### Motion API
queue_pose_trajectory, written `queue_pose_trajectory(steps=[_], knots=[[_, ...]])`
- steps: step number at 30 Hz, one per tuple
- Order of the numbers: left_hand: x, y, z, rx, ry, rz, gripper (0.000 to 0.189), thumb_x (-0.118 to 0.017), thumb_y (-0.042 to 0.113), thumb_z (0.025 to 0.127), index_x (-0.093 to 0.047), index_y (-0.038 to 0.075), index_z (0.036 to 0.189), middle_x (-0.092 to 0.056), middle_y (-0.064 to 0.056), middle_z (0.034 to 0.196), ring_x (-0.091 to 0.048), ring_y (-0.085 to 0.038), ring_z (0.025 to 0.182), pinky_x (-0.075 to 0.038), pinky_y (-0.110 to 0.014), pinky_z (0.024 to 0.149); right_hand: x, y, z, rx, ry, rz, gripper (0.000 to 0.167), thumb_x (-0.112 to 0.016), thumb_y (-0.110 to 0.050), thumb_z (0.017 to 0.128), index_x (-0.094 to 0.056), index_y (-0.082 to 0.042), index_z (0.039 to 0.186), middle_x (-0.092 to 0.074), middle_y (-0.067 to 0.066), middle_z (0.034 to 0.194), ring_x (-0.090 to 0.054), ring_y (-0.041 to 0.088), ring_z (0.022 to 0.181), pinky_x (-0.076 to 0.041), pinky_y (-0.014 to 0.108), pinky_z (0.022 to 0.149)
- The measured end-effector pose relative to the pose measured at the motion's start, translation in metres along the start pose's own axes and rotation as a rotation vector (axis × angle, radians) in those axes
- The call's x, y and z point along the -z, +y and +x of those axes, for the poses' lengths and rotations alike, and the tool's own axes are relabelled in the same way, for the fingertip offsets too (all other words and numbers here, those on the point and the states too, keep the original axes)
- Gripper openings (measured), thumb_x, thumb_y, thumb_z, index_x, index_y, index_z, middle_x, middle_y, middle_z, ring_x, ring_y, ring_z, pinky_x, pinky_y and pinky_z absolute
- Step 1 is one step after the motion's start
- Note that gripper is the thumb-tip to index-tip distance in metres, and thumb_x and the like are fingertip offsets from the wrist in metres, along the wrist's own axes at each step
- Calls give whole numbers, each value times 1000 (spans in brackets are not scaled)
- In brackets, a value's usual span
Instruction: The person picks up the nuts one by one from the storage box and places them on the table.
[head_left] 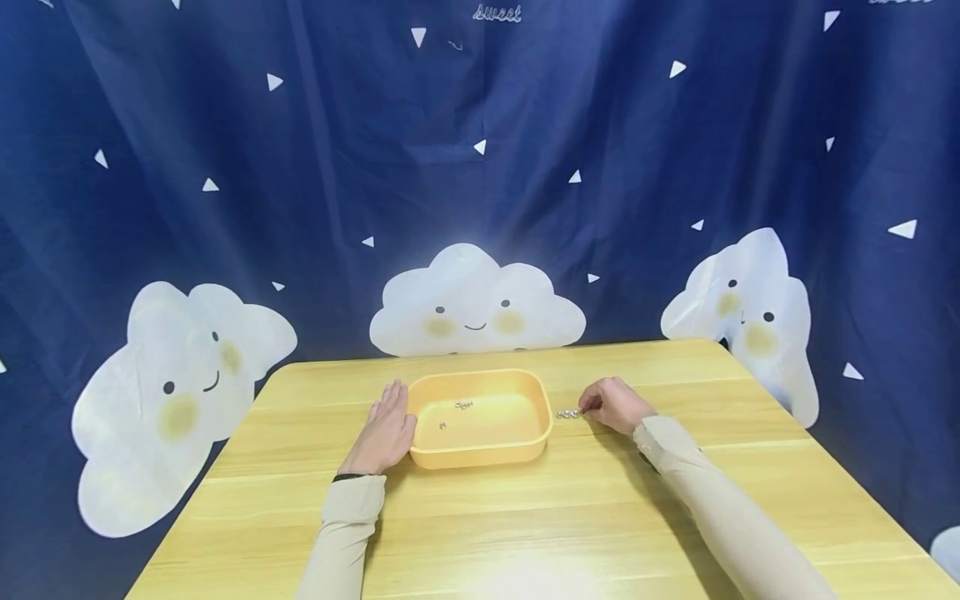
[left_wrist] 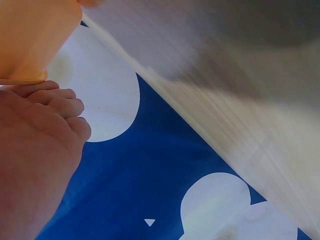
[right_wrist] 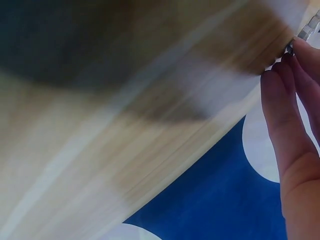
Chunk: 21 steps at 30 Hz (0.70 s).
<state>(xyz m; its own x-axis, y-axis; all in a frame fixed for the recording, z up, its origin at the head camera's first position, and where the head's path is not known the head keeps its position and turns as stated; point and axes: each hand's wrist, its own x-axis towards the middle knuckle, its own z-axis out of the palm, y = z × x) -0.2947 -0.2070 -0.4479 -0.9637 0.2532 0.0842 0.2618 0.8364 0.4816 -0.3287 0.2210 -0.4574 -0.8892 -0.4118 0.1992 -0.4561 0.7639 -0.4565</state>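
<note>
Toward the worktop's (head_left: 465, 517) far edge, right hand (head_left: 617, 406) pinches a silvery piece (right_wrist: 290, 49) at a row's (head_left: 567, 414) end; left hand (head_left: 381, 435), fingers straight, touches tray (head_left: 480, 456); slipping fingertips could scatter the row

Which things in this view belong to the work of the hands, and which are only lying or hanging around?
Belonging to the work, it seems:
yellow-orange rectangular plastic-looking tray, left hand against it
small shiny silver pieces inside it
row of similar silver pieces beside it, right hand at its end

Only surroundings:
pale wood-grain table
dark blue fabric curtain with white clouds
</note>
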Motion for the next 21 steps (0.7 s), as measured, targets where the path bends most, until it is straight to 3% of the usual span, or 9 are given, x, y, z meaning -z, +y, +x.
queue_pose_trajectory(steps=[21], knots=[[3, 4, 0, 14, -13, 0, 61, -29, 16, 107, -16, -13, 160, -5, -27, 172, -3, -41, 162, -5, -61, 131, 2, -3, 0, 6, -21, 11, 11, -82, 3, 81, -80, -4, 88, -80, 5, 86, -75, 18, 83, -62, 32, 77]])
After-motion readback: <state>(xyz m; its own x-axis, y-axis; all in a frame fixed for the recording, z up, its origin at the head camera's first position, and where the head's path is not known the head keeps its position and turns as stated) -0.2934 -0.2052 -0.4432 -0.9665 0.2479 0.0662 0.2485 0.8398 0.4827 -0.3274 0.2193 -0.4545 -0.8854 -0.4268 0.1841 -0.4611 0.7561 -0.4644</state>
